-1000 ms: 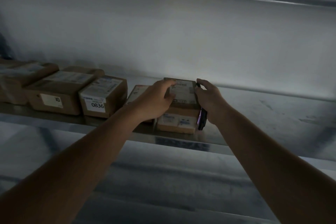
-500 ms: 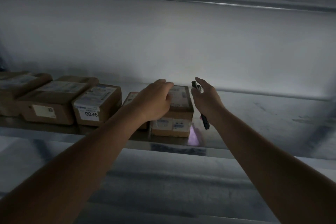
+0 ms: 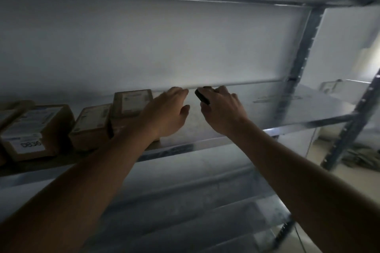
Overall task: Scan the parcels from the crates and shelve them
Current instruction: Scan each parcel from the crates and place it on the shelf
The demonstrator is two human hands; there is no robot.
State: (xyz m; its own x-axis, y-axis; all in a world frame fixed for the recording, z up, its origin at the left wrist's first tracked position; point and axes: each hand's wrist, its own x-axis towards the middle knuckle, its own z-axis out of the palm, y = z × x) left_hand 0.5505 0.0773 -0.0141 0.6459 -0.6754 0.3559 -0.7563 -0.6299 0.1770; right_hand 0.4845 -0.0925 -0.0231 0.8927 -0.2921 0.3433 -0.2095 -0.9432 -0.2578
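Head view. We recorded a metal shelf (image 3: 287, 109) carrying a row of parcels along its left half, close to the front edge. From the left: a box (image 3: 35, 129) labelled 0836, a second box (image 3: 91, 124) just beside it, then a stack (image 3: 131, 109) of two, the upper one label-up.

Our left hand (image 3: 166, 113) hung in front of the stack's right side, fingers loosely extended and grasping nothing; we could not tell whether it touched the cardboard.

Our right hand (image 3: 223, 109) was just beside it, over the shelf's bare middle, fingers curled round a dark scanner (image 3: 202, 96) whose end stuck out towards the left hand.

An upright post (image 3: 300, 51) stood at the shelf's right rear corner.
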